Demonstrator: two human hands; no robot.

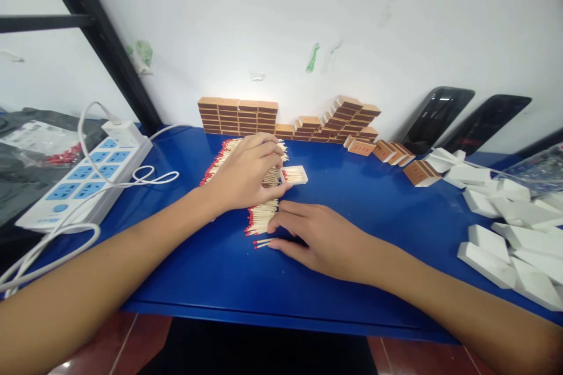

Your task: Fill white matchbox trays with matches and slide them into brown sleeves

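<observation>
Right hand [316, 237], nearer the camera, lies flat and open on the blue worktop [211, 269], empty, its fingertips touching loose matches [263, 221] to its left, which lie left to right. Left hand [248, 172] curls over the match pile [219, 159] beside the small tray [295, 175]; its grip possibly holds matches, but I cannot tell.

Matches [261, 218] lie on the table [373, 210], stacked boxes [237, 117] behind, trays [505, 228] right.

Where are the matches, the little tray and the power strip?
matches [261, 219], head view, on the pale sticks.
tray [305, 176], head view, on its right rim.
power strip [81, 173], head view, on a blue socket.
</observation>
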